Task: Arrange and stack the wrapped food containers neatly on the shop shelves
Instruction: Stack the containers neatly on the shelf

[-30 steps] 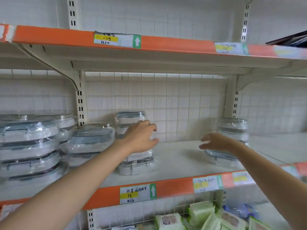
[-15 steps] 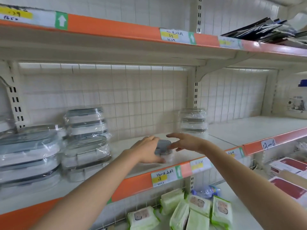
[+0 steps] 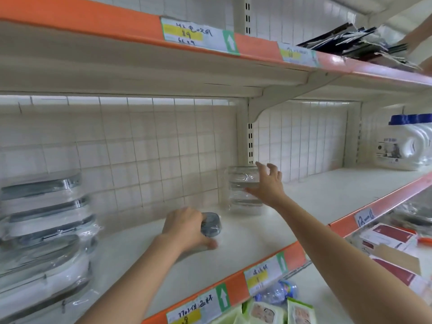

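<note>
The left hand [image 3: 187, 228] curls round a small grey-lidded container [image 3: 211, 224] on the smooth white shelf [image 3: 315, 199]. At its one o'clock, the right hand [image 3: 266, 183], fingers spread, holds nothing beside a glossy film-wrapped stack [image 3: 243, 190].

Orange shelf edge [image 3: 289, 256], white grid wall [image 3: 140, 146], grey-lidded clear containers [image 3: 44, 220] left, blue-capped white jugs [image 3: 411, 141] far right.

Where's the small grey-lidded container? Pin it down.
In the head view it sits mid-shelf, the left hand gripping the small container, left of the clear stack and right of the big stacks.
</note>
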`<state>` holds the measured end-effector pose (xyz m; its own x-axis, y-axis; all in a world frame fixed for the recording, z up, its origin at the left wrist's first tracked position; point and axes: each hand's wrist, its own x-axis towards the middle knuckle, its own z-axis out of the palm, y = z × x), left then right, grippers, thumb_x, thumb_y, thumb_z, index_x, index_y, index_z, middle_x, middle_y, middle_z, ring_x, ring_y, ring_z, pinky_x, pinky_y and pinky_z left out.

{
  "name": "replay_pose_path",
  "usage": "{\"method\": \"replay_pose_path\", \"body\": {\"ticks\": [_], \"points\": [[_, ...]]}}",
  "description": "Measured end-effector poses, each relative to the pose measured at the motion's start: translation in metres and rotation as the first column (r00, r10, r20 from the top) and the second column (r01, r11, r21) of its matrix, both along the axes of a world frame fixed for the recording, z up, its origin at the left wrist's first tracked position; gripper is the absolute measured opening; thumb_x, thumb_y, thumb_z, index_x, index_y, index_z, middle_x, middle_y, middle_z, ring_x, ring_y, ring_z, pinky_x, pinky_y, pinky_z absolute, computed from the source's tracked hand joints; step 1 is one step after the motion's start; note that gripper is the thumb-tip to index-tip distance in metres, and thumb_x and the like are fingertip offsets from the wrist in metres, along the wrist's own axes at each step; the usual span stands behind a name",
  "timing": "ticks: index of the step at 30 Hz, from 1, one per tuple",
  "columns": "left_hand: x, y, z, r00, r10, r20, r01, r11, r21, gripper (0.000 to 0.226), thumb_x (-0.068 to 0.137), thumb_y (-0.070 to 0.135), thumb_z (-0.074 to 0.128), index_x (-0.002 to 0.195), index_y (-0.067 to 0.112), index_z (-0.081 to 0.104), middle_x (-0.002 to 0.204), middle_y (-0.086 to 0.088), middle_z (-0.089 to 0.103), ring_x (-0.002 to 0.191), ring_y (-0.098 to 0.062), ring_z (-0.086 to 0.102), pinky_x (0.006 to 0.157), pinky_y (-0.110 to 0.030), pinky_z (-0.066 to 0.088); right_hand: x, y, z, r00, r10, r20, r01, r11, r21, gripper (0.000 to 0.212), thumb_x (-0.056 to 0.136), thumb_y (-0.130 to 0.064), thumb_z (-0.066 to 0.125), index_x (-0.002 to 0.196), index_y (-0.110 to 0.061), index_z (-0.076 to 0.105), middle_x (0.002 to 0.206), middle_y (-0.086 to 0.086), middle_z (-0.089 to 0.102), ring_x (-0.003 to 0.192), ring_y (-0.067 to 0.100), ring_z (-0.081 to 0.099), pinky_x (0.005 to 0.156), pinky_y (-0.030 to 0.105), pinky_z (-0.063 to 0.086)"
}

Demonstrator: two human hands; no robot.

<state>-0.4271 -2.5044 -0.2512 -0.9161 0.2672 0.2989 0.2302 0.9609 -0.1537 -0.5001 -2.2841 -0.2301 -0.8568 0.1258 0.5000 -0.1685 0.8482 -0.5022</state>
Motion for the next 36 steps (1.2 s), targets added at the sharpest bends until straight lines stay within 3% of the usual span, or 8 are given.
{"method": "replay_pose_path", "body": {"ticks": [3,5,11,15,24,29,33,36], "points": [[-0.005,-0.003,-0.001,0.999,-0.001,-0.044,-0.001,0.999,-0.047,0.063,0.059,0.081,0.059,0.082,0.022,0.059,0.083,0.007,0.060,0.076,-0.018,0.053,0.055,-0.028,0.027,-0.025,0.012,-0.010,0.996,0.027,0.083,-0.005,0.967,-0.256,0.097,0.076,-0.035,0.076,0.148,-0.034,0.011,0.149,0.018,0.015,0.138,0.034,0.017,0.110,0.045,0.024],[-0.008,-0.004,-0.002,0.998,-0.013,-0.054,0.010,0.999,-0.049,0.064,0.058,0.082,0.057,0.085,0.024,0.060,0.087,0.008,0.059,0.080,-0.018,0.054,0.055,-0.028,0.025,-0.035,0.020,-0.023,0.992,0.089,0.092,-0.054,0.945,-0.323,0.106,0.072,-0.032,0.080,0.148,-0.037,0.007,0.144,0.020,0.028,0.133,0.036,0.028,0.109,0.045,0.027],[-0.016,-0.006,-0.003,0.996,-0.034,-0.079,0.034,0.999,-0.010,0.064,0.051,0.080,0.059,0.078,0.022,0.058,0.077,0.009,0.056,0.071,-0.015,0.049,0.050,-0.026,0.023,-0.056,0.030,-0.036,0.961,0.258,0.102,-0.148,0.787,-0.599,0.126,0.061,-0.021,0.089,0.150,-0.019,0.000,0.150,0.011,0.023,0.137,0.030,0.029,0.110,0.048,0.032],[-0.016,-0.006,-0.001,0.997,-0.040,-0.073,0.039,0.999,-0.017,0.065,0.052,0.080,0.058,0.085,0.024,0.062,0.082,0.010,0.058,0.073,-0.015,0.050,0.051,-0.025,0.024,-0.056,0.032,-0.036,0.944,0.247,0.218,-0.100,0.846,-0.524,0.114,0.063,-0.035,0.087,0.147,-0.014,0.012,0.146,0.005,0.019,0.135,0.026,0.028,0.109,0.038,0.032],[0.008,-0.006,0.005,0.999,-0.039,0.002,0.039,0.999,-0.025,0.058,0.057,0.074,0.062,0.087,0.024,0.063,0.088,0.009,0.058,0.078,-0.017,0.052,0.057,-0.029,0.028,-0.015,-0.007,-0.038,0.929,0.323,0.183,-0.197,0.847,-0.494,0.108,0.065,-0.036,0.085,0.143,-0.010,0.016,0.140,0.004,0.025,0.129,0.020,0.031,0.103,0.029,0.032],[0.034,-0.024,0.006,1.000,-0.030,0.007,0.030,1.000,-0.009,0.060,0.057,0.074,0.065,0.089,0.023,0.063,0.090,0.008,0.059,0.079,-0.017,0.053,0.060,-0.029,0.034,0.019,-0.028,-0.037,0.925,0.338,0.171,-0.243,0.875,-0.418,0.103,0.066,-0.038,0.084,0.142,-0.010,0.020,0.137,0.005,0.028,0.130,0.023,0.031,0.108,0.033,0.032],[0.054,-0.039,0.011,0.999,-0.011,0.041,0.012,0.999,-0.035,0.070,0.057,0.074,0.069,0.103,0.021,0.064,0.103,0.006,0.062,0.094,-0.019,0.058,0.075,-0.030,0.044,0.050,-0.053,-0.037,0.922,0.361,0.136,-0.295,0.887,-0.355,0.099,0.067,-0.038,0.083,0.141,-0.009,0.023,0.136,0.008,0.029,0.129,0.022,0.030,0.111,0.035,0.030],[0.072,-0.055,0.013,0.998,-0.008,0.055,0.009,0.999,-0.032,0.070,0.057,0.073,0.070,0.103,0.022,0.063,0.105,0.007,0.061,0.096,-0.018,0.057,0.071,-0.030,0.041,0.073,-0.067,-0.036,0.911,0.400,0.100,-0.343,0.870,-0.354,0.096,0.069,-0.033,0.083,0.141,-0.009,0.023,0.135,0.008,0.029,0.130,0.023,0.029,0.113,0.039,0.029]]}}
